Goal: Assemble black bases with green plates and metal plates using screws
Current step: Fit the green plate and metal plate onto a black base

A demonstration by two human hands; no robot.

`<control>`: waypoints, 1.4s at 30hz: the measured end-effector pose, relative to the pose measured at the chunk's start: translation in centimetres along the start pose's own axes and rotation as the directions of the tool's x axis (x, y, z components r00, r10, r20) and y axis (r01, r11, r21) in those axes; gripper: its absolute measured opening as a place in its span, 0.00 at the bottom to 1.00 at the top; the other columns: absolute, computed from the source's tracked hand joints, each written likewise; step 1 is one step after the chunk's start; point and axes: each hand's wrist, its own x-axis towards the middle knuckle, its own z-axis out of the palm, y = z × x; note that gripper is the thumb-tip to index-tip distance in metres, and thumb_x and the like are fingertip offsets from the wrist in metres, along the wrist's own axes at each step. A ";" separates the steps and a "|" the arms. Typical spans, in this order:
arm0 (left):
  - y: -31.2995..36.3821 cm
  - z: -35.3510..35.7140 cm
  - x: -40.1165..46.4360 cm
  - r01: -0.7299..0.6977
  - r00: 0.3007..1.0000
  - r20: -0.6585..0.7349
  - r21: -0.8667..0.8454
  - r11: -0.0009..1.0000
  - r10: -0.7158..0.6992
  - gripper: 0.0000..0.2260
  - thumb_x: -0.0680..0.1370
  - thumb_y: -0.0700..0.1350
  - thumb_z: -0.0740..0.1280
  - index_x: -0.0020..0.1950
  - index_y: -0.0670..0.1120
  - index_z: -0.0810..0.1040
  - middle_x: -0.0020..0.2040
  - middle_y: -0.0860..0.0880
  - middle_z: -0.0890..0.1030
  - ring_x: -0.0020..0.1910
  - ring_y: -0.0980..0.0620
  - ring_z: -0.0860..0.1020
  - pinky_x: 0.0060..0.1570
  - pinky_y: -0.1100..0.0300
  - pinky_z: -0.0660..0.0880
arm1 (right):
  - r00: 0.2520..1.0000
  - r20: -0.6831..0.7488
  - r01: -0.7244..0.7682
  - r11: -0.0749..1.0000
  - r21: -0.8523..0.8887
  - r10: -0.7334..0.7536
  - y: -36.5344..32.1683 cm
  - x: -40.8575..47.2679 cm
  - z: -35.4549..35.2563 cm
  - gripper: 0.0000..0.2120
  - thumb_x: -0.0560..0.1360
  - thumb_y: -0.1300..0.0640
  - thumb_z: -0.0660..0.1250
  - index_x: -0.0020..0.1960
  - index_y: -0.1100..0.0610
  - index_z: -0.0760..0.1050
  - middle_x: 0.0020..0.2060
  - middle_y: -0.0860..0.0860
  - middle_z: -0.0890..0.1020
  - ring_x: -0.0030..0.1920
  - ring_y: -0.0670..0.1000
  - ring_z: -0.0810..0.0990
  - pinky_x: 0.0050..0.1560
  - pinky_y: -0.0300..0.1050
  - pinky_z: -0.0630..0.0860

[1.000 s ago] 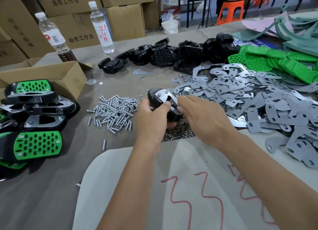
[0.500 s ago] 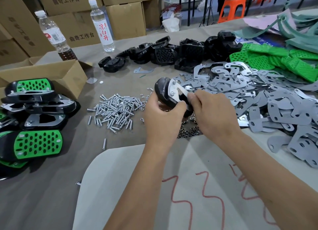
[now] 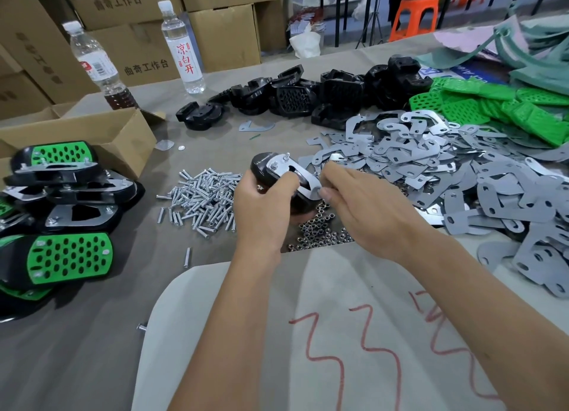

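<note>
My left hand [image 3: 264, 207] grips a black base [image 3: 260, 167] tilted on its side above the table, thumb across its shiny metal plate [image 3: 300, 176]. Screw ends stick up through the plate near its far end. My right hand [image 3: 363, 207] has its fingertips pinched at the plate's near right corner; what they pinch is too small to tell. Below lie a pile of screws [image 3: 203, 200] and a heap of small nuts [image 3: 317, 233]. Loose grey metal plates [image 3: 431, 164] spread to the right, green plates [image 3: 492, 106] behind them, bare black bases [image 3: 308, 93] at the back.
Finished assemblies with green plates [image 3: 67, 256] are stacked at the left beside an open cardboard box [image 3: 92, 133]. Two water bottles [image 3: 181, 47] stand at the back left before stacked cartons. A pale sheet with red marks [image 3: 323, 333] covers the near table.
Both hands have lifted the base off the table and tilted it up, the plate turning toward me. My right fingers slid along the plate to its near right corner.
</note>
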 end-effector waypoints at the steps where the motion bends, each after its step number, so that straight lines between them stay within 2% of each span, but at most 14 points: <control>1: 0.0 -0.2 0.1 0.002 1.000 0.013 0.017 1.000 -0.002 0.09 0.72 0.38 0.70 0.52 0.44 0.82 0.44 0.43 0.86 0.42 0.43 0.86 0.35 0.51 0.83 | 1.000 0.022 0.009 1.000 0.001 -0.009 -0.1 0.0 0.0 0.07 0.84 0.45 0.49 0.48 0.44 0.58 0.40 0.46 0.71 0.39 0.53 0.71 0.37 0.52 0.64; 4: 0.1 -0.8 0.4 0.003 0.999 0.033 0.088 0.996 -0.006 0.07 0.72 0.39 0.68 0.49 0.43 0.81 0.40 0.46 0.84 0.37 0.47 0.85 0.33 0.53 0.81 | 0.997 0.072 0.036 0.999 0.001 -0.036 -0.7 0.1 0.1 0.07 0.84 0.44 0.47 0.50 0.44 0.58 0.43 0.47 0.72 0.41 0.57 0.73 0.40 0.55 0.71; 10: -0.1 -1.1 0.8 0.013 0.999 0.029 0.192 0.981 -0.019 0.03 0.74 0.39 0.66 0.46 0.44 0.79 0.37 0.45 0.81 0.32 0.46 0.80 0.28 0.57 0.78 | 0.986 0.143 0.095 0.995 -0.027 -0.090 -1.4 0.3 0.4 0.06 0.84 0.46 0.48 0.48 0.42 0.54 0.43 0.47 0.70 0.41 0.55 0.72 0.40 0.55 0.71; 13: -0.2 -1.3 0.9 0.025 0.998 0.046 0.178 0.984 -0.034 0.03 0.74 0.39 0.67 0.47 0.43 0.79 0.38 0.44 0.82 0.32 0.47 0.81 0.29 0.57 0.78 | 0.993 0.082 0.091 0.995 -0.043 -0.088 -1.6 0.2 0.3 0.05 0.84 0.48 0.51 0.49 0.45 0.60 0.47 0.48 0.66 0.38 0.57 0.71 0.36 0.53 0.69; 15: -0.1 -1.3 0.8 0.035 0.997 0.068 0.160 0.987 -0.046 0.07 0.73 0.39 0.67 0.50 0.41 0.81 0.40 0.43 0.83 0.33 0.47 0.83 0.31 0.56 0.79 | 0.997 0.039 0.073 0.995 -0.063 -0.071 -1.7 0.1 0.2 0.07 0.84 0.48 0.53 0.50 0.49 0.65 0.50 0.49 0.65 0.36 0.56 0.70 0.34 0.50 0.66; 18: -0.1 -1.1 0.5 0.034 0.996 0.083 0.107 0.994 -0.043 0.10 0.74 0.37 0.67 0.53 0.41 0.82 0.42 0.42 0.85 0.36 0.46 0.85 0.33 0.54 0.81 | 1.000 -0.006 0.029 0.996 -0.080 -0.030 -1.9 0.0 0.2 0.09 0.84 0.49 0.53 0.49 0.52 0.65 0.49 0.49 0.65 0.34 0.55 0.69 0.31 0.49 0.63; 21: -0.2 -0.7 0.2 0.040 0.995 0.088 0.032 0.999 -0.043 0.08 0.76 0.36 0.68 0.53 0.42 0.82 0.47 0.39 0.86 0.42 0.41 0.86 0.36 0.51 0.83 | 0.996 -0.080 -0.057 0.994 -0.089 0.050 -1.9 0.0 0.3 0.12 0.84 0.50 0.52 0.48 0.55 0.67 0.49 0.50 0.66 0.32 0.55 0.68 0.31 0.51 0.67; 25: -0.8 0.4 -0.3 0.003 0.998 0.059 0.059 0.998 -0.006 0.10 0.72 0.40 0.73 0.53 0.46 0.83 0.50 0.41 0.87 0.50 0.37 0.86 0.43 0.45 0.84 | 0.971 -0.135 -0.211 0.973 -0.094 0.198 -1.7 -0.1 0.7 0.14 0.84 0.50 0.51 0.47 0.57 0.68 0.49 0.51 0.66 0.34 0.57 0.71 0.35 0.53 0.69; 27: -1.0 1.0 -0.4 -0.043 0.999 0.030 0.077 0.996 0.041 0.13 0.69 0.43 0.74 0.53 0.47 0.82 0.50 0.41 0.86 0.51 0.37 0.85 0.49 0.39 0.83 | 0.955 -0.141 -0.276 0.957 -0.092 0.262 -1.7 0.0 0.7 0.15 0.84 0.49 0.49 0.47 0.57 0.69 0.49 0.52 0.67 0.37 0.59 0.73 0.38 0.55 0.72; 29: -1.1 1.5 -0.7 -0.094 0.996 0.007 0.122 0.988 0.093 0.12 0.68 0.45 0.74 0.50 0.50 0.82 0.47 0.44 0.87 0.50 0.39 0.85 0.52 0.37 0.82 | 0.939 -0.147 -0.325 0.941 -0.095 0.310 -1.7 0.2 0.7 0.16 0.83 0.48 0.48 0.45 0.55 0.67 0.48 0.51 0.67 0.38 0.59 0.73 0.39 0.54 0.72; 31: -1.3 1.8 -0.9 -0.145 0.989 0.003 0.163 0.976 0.146 0.09 0.68 0.46 0.74 0.47 0.51 0.82 0.44 0.47 0.87 0.47 0.41 0.86 0.50 0.38 0.83 | 0.922 -0.152 -0.370 0.925 -0.084 0.355 -1.5 0.4 0.6 0.15 0.84 0.49 0.49 0.42 0.54 0.66 0.46 0.51 0.68 0.39 0.58 0.73 0.39 0.52 0.69; 35: -1.4 1.9 -1.2 -0.235 0.972 0.044 0.214 0.948 0.231 0.09 0.70 0.45 0.75 0.48 0.50 0.81 0.42 0.49 0.86 0.44 0.45 0.85 0.48 0.41 0.83 | 0.886 -0.139 -0.449 0.893 -0.023 0.442 -1.1 0.5 0.6 0.17 0.85 0.52 0.53 0.38 0.52 0.64 0.44 0.51 0.69 0.40 0.56 0.72 0.41 0.50 0.64; 40: -1.7 2.2 -1.3 -0.332 0.942 0.061 0.300 0.894 0.330 0.07 0.73 0.43 0.77 0.47 0.48 0.81 0.42 0.51 0.85 0.43 0.52 0.82 0.48 0.58 0.80 | 0.850 -0.114 -0.511 0.858 0.057 0.514 -1.1 0.7 0.4 0.19 0.85 0.55 0.54 0.35 0.52 0.64 0.43 0.51 0.71 0.43 0.56 0.71 0.43 0.50 0.64; 42: -1.6 2.1 -1.2 -0.356 0.933 0.075 0.304 0.884 0.351 0.07 0.72 0.44 0.76 0.46 0.46 0.80 0.42 0.48 0.83 0.43 0.51 0.80 0.47 0.59 0.78 | 0.843 -0.100 -0.522 0.849 0.088 0.528 -1.2 0.8 0.4 0.20 0.84 0.55 0.55 0.33 0.53 0.65 0.43 0.54 0.73 0.44 0.57 0.72 0.44 0.50 0.65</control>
